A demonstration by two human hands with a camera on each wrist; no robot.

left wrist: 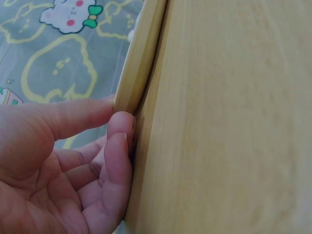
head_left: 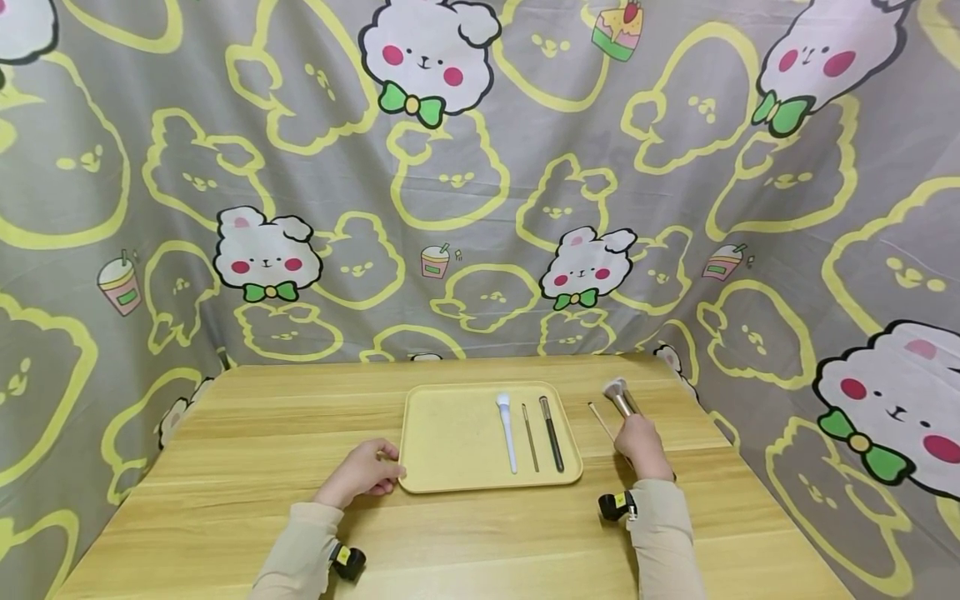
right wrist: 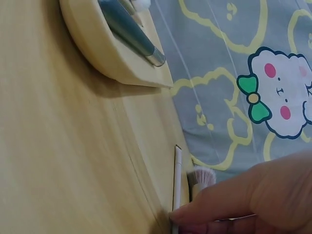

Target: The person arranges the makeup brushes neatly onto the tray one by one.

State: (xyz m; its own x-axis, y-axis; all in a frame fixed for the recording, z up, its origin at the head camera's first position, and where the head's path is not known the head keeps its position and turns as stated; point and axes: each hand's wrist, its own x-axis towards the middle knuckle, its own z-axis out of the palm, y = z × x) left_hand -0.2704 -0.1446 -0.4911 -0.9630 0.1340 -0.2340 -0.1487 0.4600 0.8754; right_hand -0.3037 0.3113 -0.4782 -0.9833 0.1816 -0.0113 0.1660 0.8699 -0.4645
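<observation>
My left hand (head_left: 365,471) pinches the near left corner of a yellow tray (head_left: 450,433). Its thumb lies at the rim and its curled fingers bear against the tray's outer side (left wrist: 141,53). Three makeup brushes lie side by side in the tray: a white one (head_left: 507,433), a slim one (head_left: 530,437) and a dark-handled one (head_left: 552,433). Right of the tray, my right hand (head_left: 643,446) pinches a slim pale makeup brush (right wrist: 177,175) at table level. Beyond the fingers shows a fuller brush (head_left: 617,390), its handle partly hidden by the hand.
The wooden table (head_left: 480,542) carries the tray and brushes. A patterned curtain (head_left: 450,283) hangs behind the table and along both sides. Small black cameras sit on both wrists, the right one (head_left: 617,506) near the tray's front right corner.
</observation>
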